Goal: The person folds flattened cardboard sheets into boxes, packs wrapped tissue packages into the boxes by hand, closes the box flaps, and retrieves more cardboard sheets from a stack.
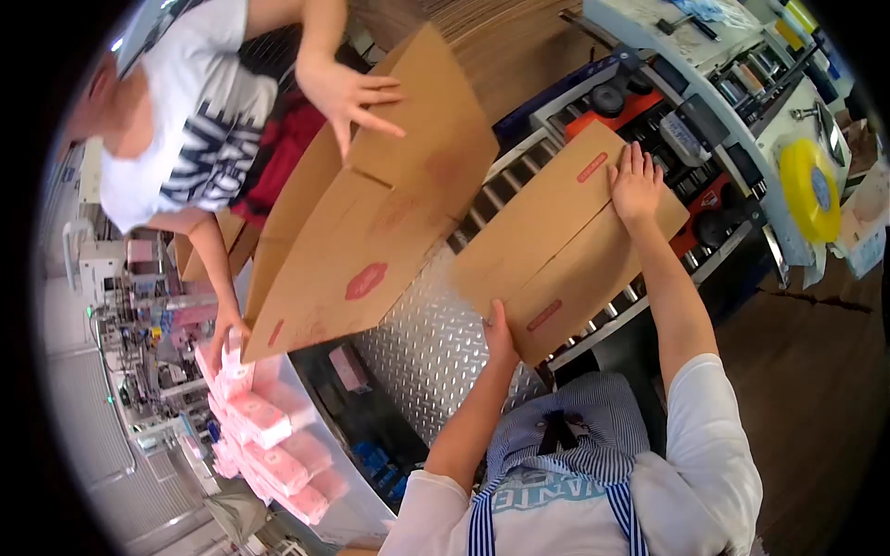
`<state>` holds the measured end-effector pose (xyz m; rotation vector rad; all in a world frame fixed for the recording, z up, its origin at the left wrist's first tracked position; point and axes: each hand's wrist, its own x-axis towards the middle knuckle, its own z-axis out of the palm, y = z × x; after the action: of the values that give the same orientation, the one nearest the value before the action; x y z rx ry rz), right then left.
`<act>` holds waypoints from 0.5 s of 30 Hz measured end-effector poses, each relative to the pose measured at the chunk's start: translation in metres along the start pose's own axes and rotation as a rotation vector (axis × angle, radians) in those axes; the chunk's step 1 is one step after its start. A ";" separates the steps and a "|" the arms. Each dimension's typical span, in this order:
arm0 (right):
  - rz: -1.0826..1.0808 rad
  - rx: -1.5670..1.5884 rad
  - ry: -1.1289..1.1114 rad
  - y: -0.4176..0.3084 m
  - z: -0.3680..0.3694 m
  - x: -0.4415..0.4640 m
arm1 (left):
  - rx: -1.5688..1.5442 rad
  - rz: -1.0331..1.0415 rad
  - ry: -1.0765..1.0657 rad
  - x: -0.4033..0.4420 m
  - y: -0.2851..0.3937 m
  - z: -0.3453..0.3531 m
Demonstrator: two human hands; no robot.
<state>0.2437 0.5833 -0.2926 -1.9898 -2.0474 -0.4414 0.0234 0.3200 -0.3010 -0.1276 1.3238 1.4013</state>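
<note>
A closed cardboard box [556, 250] with red printed labels lies on the metal rollers at the centre right. My left hand [500, 335] is at its near left edge, fingers mostly hidden behind the side. On the box's top flap near the far right edge, my right hand [637, 185] lies flat with fingers spread. Left of it, a co-worker holds a larger open cardboard box [399, 222], tilted, one hand on its upper flap and the other at its lower corner.
Pink packs [269, 445] are stacked on a white surface at lower left. A diamond-plate metal sheet [422, 347] lies between the boxes. The taping machine [681, 139] stands beyond the rollers, with a yellow tape roll [809, 190] at the far right.
</note>
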 end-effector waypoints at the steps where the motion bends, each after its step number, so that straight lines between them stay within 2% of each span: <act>1: 0.025 -0.034 -0.041 0.011 0.002 0.009 | 0.057 0.025 0.045 0.015 -0.006 0.013; 2: 0.037 -0.036 -0.044 0.023 0.006 0.017 | 0.115 0.051 0.092 0.026 -0.012 0.024; 5: 0.061 0.121 -0.080 0.052 0.005 0.031 | 0.117 0.131 0.058 0.033 -0.035 0.050; 8: 0.060 0.225 -0.090 0.068 -0.007 0.023 | 0.150 0.002 0.125 0.022 -0.031 0.093; 9: -0.050 0.219 -0.027 0.068 -0.013 0.007 | 0.075 0.095 -0.007 0.036 -0.047 0.093; 10: -0.160 0.210 0.035 0.062 -0.024 -0.014 | 0.078 0.093 -0.010 0.038 -0.051 0.103; 12: -0.273 0.574 -0.181 0.041 -0.065 -0.066 | 0.066 0.098 -0.041 0.038 -0.054 0.130; 13: -0.361 0.548 -0.218 0.032 -0.089 -0.092 | 0.038 0.019 0.013 0.021 -0.039 0.159; 14: -0.326 0.610 -0.370 0.027 -0.099 -0.114 | 0.048 0.010 0.011 0.027 -0.043 0.167; 15: -0.241 0.660 -0.400 0.025 -0.109 -0.132 | 0.067 0.016 0.000 0.033 -0.050 0.174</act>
<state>0.2700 0.4196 -0.2417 -1.5101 -2.2592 0.5777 0.1486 0.4540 -0.2928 -0.0721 1.3726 1.3686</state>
